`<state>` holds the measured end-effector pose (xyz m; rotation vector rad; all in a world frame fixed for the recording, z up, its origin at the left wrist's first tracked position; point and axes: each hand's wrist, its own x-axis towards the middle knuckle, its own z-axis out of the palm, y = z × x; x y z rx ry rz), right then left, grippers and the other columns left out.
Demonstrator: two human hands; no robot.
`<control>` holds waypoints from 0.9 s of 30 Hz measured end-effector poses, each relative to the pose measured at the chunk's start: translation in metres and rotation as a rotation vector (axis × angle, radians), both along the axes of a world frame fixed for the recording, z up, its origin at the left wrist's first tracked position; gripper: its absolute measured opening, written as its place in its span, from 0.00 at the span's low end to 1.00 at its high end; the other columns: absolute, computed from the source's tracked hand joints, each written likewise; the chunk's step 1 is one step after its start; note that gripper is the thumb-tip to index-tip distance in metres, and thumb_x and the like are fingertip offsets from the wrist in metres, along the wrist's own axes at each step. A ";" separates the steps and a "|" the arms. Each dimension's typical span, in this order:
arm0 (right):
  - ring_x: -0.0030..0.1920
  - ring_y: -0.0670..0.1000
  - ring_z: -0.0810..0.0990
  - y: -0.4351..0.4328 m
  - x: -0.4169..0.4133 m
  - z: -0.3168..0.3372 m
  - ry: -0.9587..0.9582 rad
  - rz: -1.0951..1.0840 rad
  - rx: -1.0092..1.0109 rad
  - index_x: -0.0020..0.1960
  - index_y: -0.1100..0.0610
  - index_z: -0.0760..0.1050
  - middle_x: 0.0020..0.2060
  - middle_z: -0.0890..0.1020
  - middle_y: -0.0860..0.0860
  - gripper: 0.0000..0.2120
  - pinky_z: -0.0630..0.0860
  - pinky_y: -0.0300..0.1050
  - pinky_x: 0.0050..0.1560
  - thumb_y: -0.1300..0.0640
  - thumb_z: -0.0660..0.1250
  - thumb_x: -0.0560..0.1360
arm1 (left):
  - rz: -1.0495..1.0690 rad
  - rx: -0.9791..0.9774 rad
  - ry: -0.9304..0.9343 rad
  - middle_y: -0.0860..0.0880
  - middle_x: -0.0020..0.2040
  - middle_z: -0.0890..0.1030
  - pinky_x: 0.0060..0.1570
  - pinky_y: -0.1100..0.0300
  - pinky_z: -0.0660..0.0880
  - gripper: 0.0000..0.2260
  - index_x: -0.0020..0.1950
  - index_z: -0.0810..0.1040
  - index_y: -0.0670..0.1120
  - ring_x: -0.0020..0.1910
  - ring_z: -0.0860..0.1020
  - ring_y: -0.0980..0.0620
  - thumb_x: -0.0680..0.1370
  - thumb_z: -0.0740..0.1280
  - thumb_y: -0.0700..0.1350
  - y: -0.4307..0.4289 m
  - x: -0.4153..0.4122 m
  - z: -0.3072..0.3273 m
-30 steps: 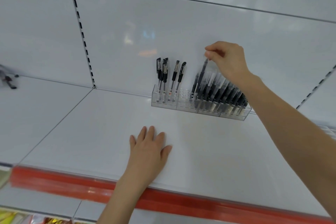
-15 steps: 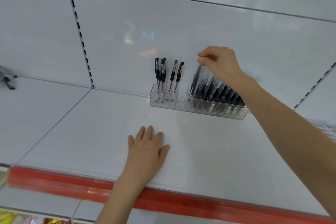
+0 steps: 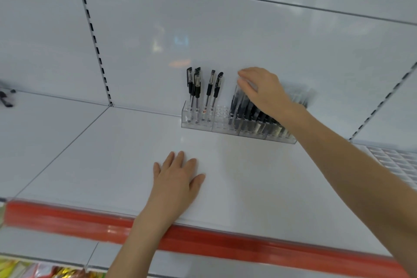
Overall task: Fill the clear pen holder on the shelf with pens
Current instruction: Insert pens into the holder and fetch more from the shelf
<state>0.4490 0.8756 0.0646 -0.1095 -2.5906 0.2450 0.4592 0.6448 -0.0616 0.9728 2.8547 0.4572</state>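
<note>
Head view: the clear, long plastic pen holder point(image 3: 237, 125) stands on the white shelf point(image 3: 112, 165), against the shelf's back wall. At the holder's left end five black gel pens with clear barrels point(image 3: 204, 90) stand upright and spaced; just right of them a patch of holes is bare; the holder's right part is packed with a dense row of black pens point(image 3: 246, 110) leaning right. The right hand point(image 3: 264, 90) rests over the tops of that dense row, fingers point(image 3: 244, 80) loosely together and curved; whether it pinches a pen cannot be told. The left hand point(image 3: 176, 180) lies flat and spread on the shelf, in front of the holder, empty. To do this step well, I judge, seat each pen fully in its own hole, straighten the leaning ones, then fill the bare holes.
</note>
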 end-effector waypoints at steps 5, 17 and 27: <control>0.62 0.43 0.71 -0.014 0.056 0.019 -0.005 0.037 -0.208 0.63 0.55 0.74 0.62 0.77 0.49 0.15 0.60 0.30 0.60 0.54 0.61 0.77 | -0.012 0.067 -0.073 0.44 0.68 0.69 0.66 0.49 0.61 0.32 0.64 0.73 0.45 0.71 0.62 0.46 0.72 0.48 0.65 -0.007 0.000 0.014; 0.56 0.34 0.66 -0.132 0.088 -0.046 -0.207 0.394 -0.321 0.64 0.52 0.71 0.62 0.75 0.45 0.19 0.58 0.22 0.54 0.51 0.64 0.75 | 0.325 0.280 0.115 0.44 0.64 0.76 0.60 0.54 0.68 0.21 0.66 0.73 0.44 0.60 0.75 0.43 0.77 0.62 0.54 -0.118 0.062 0.028; 0.54 0.32 0.69 -0.274 0.081 -0.116 -0.444 0.762 -0.537 0.60 0.50 0.75 0.51 0.72 0.32 0.14 0.66 0.30 0.56 0.54 0.65 0.75 | 0.888 0.135 -0.119 0.48 0.67 0.73 0.60 0.61 0.67 0.21 0.71 0.66 0.48 0.65 0.72 0.50 0.79 0.59 0.51 -0.260 0.138 -0.041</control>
